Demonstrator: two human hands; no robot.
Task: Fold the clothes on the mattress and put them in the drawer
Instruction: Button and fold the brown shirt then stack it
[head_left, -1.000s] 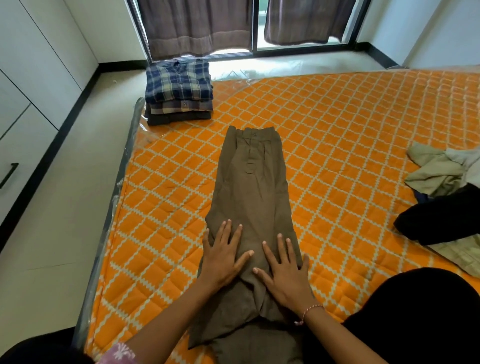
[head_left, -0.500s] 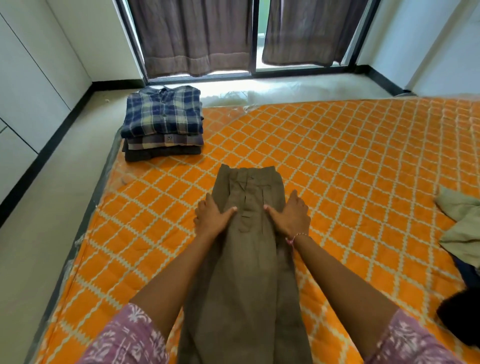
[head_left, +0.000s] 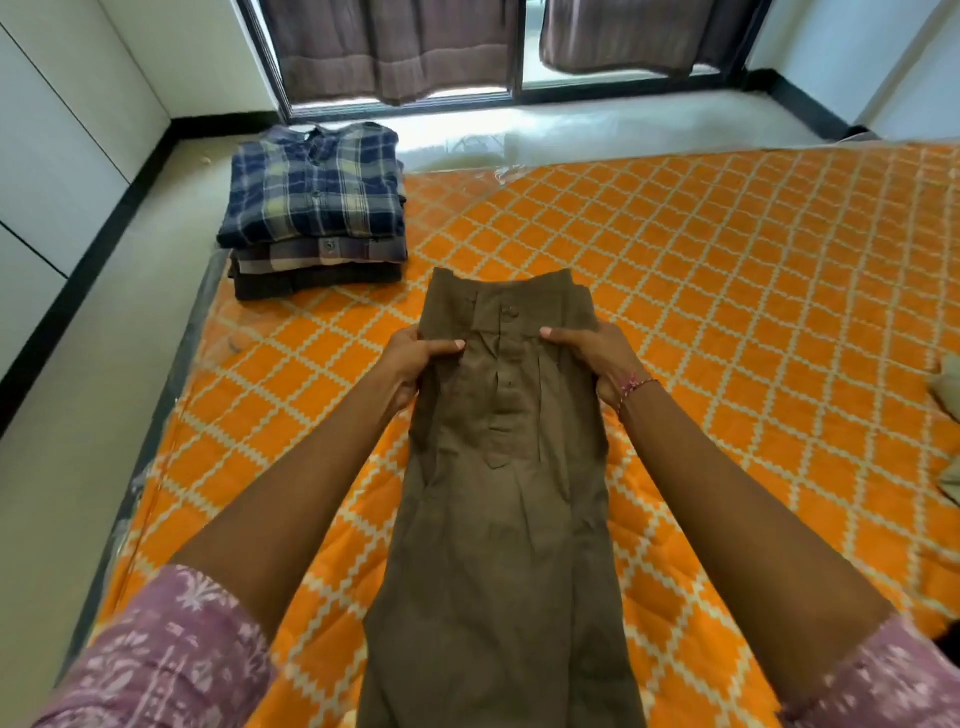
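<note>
Brown trousers (head_left: 498, 509) lie lengthwise on the orange patterned mattress (head_left: 727, 312), folded leg on leg, waistband at the far end. My left hand (head_left: 410, 364) grips the left edge just below the waistband, thumb on top and fingers under the cloth. My right hand (head_left: 597, 358) grips the right edge the same way. The waist end looks slightly raised off the mattress. A stack of folded shirts (head_left: 317, 208), a blue plaid one on top, sits at the mattress's far left corner.
Unfolded clothes (head_left: 948, 389) show at the right edge of the mattress. White cabinet fronts (head_left: 57, 171) line the left wall beside a strip of floor. Curtains (head_left: 395, 47) hang over a sliding door at the back.
Both hands slid up the trousers from the legs to the waist. They lay flat on the cloth before; now their fingers curl round its two side edges.
</note>
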